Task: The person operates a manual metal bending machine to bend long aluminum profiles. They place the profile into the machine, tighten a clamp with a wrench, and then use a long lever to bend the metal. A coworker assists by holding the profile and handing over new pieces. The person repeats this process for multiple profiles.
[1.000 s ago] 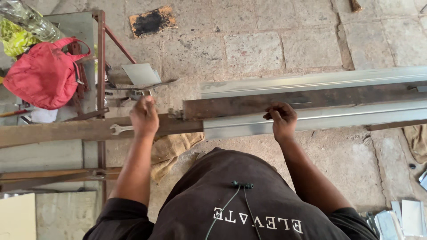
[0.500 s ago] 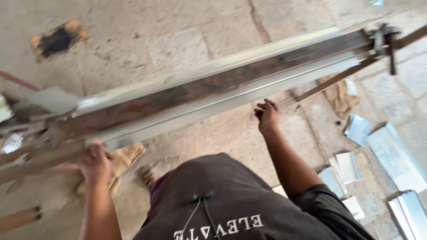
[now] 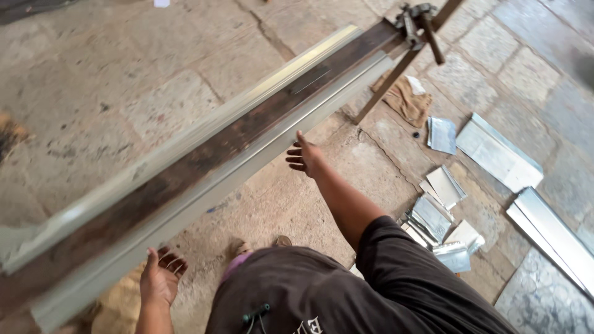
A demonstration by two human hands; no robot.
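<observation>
Long metal strip (image 3: 204,179) lies along the bench bar (image 3: 247,127). Left hand (image 3: 159,278), fingers curled, apparently supports its underside; right hand (image 3: 304,154) open against its edge. Uneven support could let it slip.

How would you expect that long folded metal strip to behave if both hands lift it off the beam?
The strip looks thin and very long, so it would probably flex and sag beyond the left hand and right hand. Probably light for its length. Its smooth shiny surface may slip, and the edges are likely sharp.
</observation>
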